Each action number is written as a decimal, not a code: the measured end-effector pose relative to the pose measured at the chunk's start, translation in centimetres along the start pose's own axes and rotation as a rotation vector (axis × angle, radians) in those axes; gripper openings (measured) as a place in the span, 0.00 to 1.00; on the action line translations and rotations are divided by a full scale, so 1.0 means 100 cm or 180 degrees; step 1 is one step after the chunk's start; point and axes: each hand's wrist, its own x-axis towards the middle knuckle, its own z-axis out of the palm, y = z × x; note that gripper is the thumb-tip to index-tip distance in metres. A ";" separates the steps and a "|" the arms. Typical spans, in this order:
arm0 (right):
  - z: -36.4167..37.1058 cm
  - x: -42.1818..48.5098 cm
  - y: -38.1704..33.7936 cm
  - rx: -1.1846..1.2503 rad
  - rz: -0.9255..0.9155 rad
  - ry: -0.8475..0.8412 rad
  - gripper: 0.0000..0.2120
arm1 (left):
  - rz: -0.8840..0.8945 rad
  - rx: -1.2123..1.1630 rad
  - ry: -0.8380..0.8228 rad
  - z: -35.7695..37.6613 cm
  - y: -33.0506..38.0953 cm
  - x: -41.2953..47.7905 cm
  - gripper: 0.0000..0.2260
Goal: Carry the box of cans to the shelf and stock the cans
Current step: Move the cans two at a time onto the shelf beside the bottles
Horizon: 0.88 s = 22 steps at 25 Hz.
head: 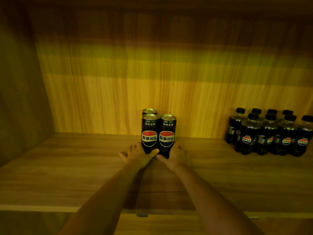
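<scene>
Three tall black cola cans stand upright on the wooden shelf [67, 160], near its back wall. The front left can [149, 133] and the front right can [167, 133] stand side by side, touching. A third can [149, 111] shows only its top behind the left one. My left hand [135, 154] wraps the base of the front left can, thumb across its front. My right hand [176, 154] grips the base of the front right can. No box is in view.
A shrink-wrapped pack of several small black cola bottles [271, 134] stands at the right of the same shelf. The shelf's side wall [18, 99] closes the left. The shelf's front edge [50, 208] runs below my forearms.
</scene>
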 end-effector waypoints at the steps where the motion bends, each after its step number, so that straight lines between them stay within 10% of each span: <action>1: -0.001 -0.001 -0.001 0.0014 0.0018 -0.0095 0.41 | -0.0004 0.0041 -0.0015 -0.001 0.001 -0.002 0.43; 22: -0.195 -0.214 -0.074 -0.1697 -0.1381 -0.0596 0.42 | 0.0834 0.1554 0.0024 -0.187 0.023 -0.262 0.38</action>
